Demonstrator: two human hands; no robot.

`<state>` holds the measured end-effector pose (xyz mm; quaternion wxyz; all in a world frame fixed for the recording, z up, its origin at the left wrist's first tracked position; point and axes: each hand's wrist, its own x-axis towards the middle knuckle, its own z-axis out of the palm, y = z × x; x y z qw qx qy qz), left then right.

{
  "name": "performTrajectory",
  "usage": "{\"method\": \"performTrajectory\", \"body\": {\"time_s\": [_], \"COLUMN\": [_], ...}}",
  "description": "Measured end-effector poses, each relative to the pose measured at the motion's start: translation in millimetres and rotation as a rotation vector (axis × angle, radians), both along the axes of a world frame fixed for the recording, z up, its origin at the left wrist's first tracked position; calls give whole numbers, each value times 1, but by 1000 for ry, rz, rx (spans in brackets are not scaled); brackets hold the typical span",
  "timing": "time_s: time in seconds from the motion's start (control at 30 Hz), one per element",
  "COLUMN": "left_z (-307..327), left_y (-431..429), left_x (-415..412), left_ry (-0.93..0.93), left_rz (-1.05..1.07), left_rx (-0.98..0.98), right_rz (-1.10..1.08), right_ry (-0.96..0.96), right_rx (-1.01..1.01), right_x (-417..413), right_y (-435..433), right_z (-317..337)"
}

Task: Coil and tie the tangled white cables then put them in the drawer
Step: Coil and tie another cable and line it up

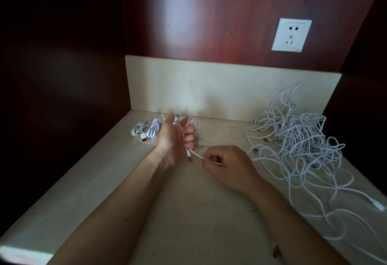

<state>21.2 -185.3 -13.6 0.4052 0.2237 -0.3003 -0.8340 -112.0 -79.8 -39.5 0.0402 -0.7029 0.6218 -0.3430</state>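
Note:
My left hand (174, 138) is raised above the beige counter with its fingers curled round a white cable coil (189, 125). A plug end (190, 158) hangs below that hand. My right hand (225, 165) pinches the loose end of the same cable just to the right of the plug. A big tangle of white cables (297, 139) lies on the right side of the counter. Two coiled white cables (146, 131) lie at the back left, one with an orange plug (143, 139). No drawer is in view.
A thin rubber band (233, 132) lies on the counter (188, 222) between my hands and the tangle. A white wall socket (291, 34) sits on the red-brown back panel above a beige upstand. Dark side walls close in left and right.

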Motion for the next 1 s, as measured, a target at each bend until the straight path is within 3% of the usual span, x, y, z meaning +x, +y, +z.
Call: {"method": "performTrajectory", "body": {"time_s": [0.3,0.4,0.57,0.7,0.77,0.87,1.0], "left_z": [-4,-4,-13,-5,-6,-6,-5], "left_y": [0,0,11,29,33,35,35], "left_x": [3,-3,-15,-11,-9,-8,-9], "left_ry": [-75,-235,-595,-755,-766,-734,-754], "left_rz": [-87,-33,-18,-169,-287,-424,-446], "left_rx": [-6,-62,-350,-574,-667,-643,-717], "right_rz": [31,68,130,96,54,-2,-3], "right_ry": [16,18,-234,-394,-469,-573,-576], "right_rx": [35,47,-43,-140,-181,-238,-266], "right_x": [-2,0,2,-1,-5,-12,-10], "right_y": [2,4,1,-1,-5,-12,-14], "right_z": [0,2,4,7,5,1,-2]}}
